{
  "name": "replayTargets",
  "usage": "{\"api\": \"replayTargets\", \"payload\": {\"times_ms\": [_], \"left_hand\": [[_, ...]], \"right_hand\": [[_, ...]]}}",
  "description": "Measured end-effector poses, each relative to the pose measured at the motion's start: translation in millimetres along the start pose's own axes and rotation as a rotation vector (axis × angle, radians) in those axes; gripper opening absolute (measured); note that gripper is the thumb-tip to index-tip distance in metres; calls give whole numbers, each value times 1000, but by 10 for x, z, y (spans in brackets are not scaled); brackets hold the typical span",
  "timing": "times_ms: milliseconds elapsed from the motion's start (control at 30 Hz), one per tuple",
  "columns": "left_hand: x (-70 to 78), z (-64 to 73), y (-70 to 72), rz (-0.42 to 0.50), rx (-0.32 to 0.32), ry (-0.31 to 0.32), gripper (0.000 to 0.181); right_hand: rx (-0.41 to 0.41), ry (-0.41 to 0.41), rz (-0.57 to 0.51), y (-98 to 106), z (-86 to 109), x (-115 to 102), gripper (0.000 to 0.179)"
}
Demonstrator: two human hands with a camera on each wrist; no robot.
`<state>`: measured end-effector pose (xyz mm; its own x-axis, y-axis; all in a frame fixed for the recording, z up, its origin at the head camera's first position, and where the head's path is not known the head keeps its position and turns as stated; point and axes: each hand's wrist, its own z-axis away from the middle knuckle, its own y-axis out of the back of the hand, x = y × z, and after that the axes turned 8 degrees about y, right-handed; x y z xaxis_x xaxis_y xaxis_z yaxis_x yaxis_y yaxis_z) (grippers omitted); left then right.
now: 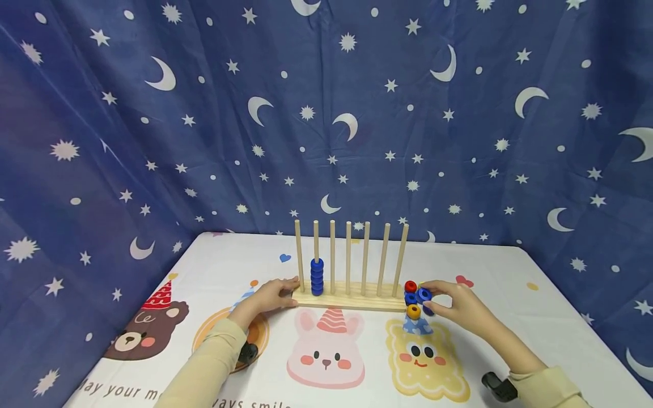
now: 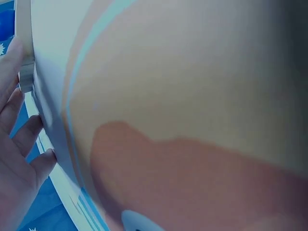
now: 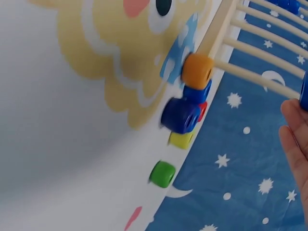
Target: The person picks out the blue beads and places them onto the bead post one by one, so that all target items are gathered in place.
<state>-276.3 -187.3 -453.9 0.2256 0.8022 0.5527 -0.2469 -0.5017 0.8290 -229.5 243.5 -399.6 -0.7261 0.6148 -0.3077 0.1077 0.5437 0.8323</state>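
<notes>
A wooden abacus with several upright rods stands on the table, and a stack of blue beads sits on its second rod from the left. My left hand holds the left end of the base, fingers behind and thumb in front. Beyond the right end, my right hand pinches a blue bead between thumb and fingertips. Loose beads lie close by: an orange bead, a red bead, a dark blue bead, a yellow bead and a green bead.
A white tablecloth printed with cartoon figures covers the table. Behind it hangs a blue curtain with moons and stars. Each wrist wears a small black device, such as the right wrist camera.
</notes>
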Motion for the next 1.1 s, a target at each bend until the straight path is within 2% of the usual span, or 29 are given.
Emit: {"api": "replayTargets", "payload": {"times_ms": [100, 300, 667, 1100], "left_hand": [[-2, -18, 6, -28, 4, -30, 55], [-20, -31, 18, -60, 14, -52, 54], [-34, -30, -13, -42, 16, -49, 55], [13, -10, 5, -44, 13, -40, 54]], "right_hand": [[-3, 4, 12, -9, 1, -51, 32], [-31, 16, -10, -40, -11, -156, 32], [-5, 162, -70, -161, -67, -229, 33], [6, 206, -29, -268, -140, -349, 30]]}}
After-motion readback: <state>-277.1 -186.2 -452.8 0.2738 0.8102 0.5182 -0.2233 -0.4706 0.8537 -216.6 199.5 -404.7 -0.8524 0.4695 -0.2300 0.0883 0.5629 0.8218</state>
